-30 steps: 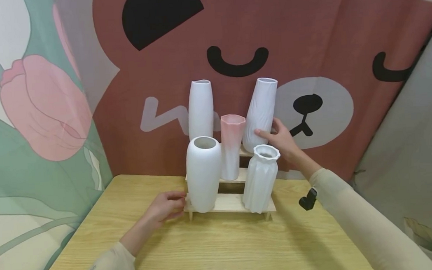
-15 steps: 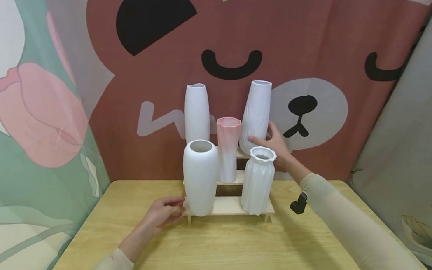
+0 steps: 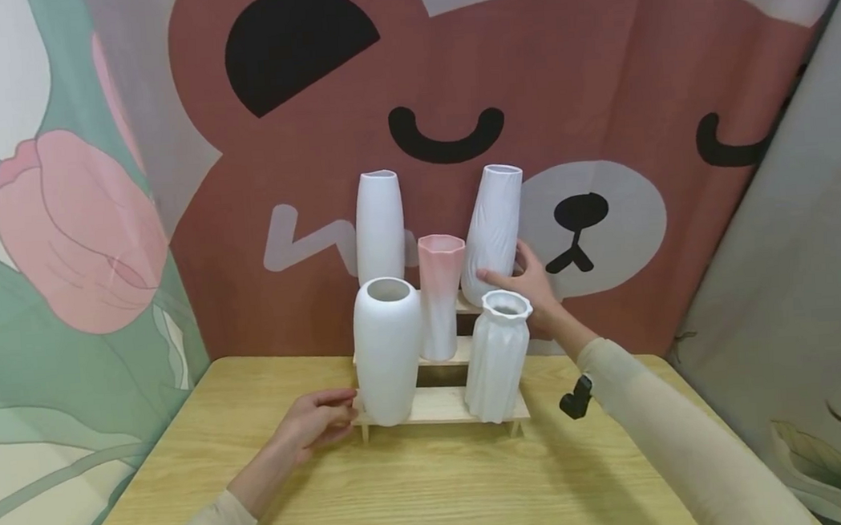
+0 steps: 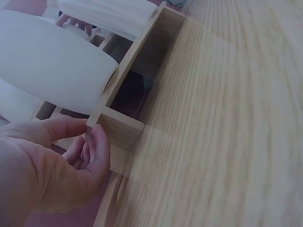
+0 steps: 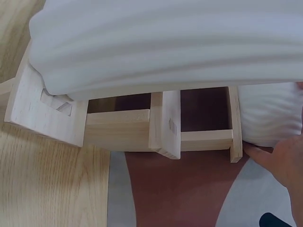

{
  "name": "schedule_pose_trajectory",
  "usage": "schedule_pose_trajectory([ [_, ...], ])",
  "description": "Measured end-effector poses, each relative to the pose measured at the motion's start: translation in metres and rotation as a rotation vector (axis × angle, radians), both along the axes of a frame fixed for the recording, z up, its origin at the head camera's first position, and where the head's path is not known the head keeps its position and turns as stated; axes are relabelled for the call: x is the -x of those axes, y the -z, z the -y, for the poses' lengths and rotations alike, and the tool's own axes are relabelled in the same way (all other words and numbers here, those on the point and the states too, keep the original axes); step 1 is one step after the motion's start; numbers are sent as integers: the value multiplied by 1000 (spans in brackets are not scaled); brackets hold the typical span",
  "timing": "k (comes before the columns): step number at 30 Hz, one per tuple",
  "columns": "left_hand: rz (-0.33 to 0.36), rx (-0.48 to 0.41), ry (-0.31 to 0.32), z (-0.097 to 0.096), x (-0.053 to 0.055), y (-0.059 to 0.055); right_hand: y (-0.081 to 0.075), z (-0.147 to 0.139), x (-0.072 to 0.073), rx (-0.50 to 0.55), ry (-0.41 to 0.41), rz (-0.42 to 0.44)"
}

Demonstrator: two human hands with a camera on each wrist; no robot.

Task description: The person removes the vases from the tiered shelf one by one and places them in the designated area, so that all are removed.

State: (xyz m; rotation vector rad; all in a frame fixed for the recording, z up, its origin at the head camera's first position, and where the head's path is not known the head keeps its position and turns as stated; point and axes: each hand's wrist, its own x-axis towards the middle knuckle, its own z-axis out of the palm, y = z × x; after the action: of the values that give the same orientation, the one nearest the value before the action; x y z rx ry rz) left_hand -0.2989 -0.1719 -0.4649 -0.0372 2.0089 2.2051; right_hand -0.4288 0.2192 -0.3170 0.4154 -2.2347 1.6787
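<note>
In the head view, a three-step wooden stand carries several vases. My right hand grips the lower part of a tall white vase with wavy relief on the top step at the right; the vase leans slightly rightward. At the stand's lower left end, my left hand pinches the corner of the bottom step, as the left wrist view shows with fingertips on the wood. The right wrist view catches that vase's base at the top step, with the thumb and a finger partly visible.
A smooth white vase and a pleated white vase stand on the bottom step. A pink-rimmed vase occupies the middle step, and a slim white vase stands at the back left. A bear-print curtain hangs behind the table.
The head view has shifted a little, so the whole scene sits lower and further left. Both hands keep their holds, and no vase has visibly changed place on the stand.
</note>
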Motion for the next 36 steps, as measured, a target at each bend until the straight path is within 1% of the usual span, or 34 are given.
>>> schedule_pose_trajectory([
  [6, -9, 3, -1, 0, -2, -1, -1, 1, 0, 16, -3, -10],
  [10, -5, -3, -10, -1, -4, 1, 2, 0, 0, 23, -1, -3],
  [13, -3, -10, -10, -2, -5, 3, 2, 0, -1, 6, -5, -2],
  [17, -6, -14, -8, -2, -5, 2, 0, 1, -5, -9, -12, -7],
  [21, -10, -21, -3, -1, -4, 0, -5, 2, -9, -26, -37, 4],
  [24, -7, -17, -1, -1, -3, 0, -9, -2, -14, -35, -61, 28],
  [29, 3, -3, -2, -1, -3, -1, -15, -16, -24, -57, -57, 44],
  [33, 3, 1, -3, -1, -4, -2, -14, -31, -32, -73, -64, 37],
  [36, -3, 3, -3, -1, -5, -1, -10, -41, -41, -45, -78, 17],
])
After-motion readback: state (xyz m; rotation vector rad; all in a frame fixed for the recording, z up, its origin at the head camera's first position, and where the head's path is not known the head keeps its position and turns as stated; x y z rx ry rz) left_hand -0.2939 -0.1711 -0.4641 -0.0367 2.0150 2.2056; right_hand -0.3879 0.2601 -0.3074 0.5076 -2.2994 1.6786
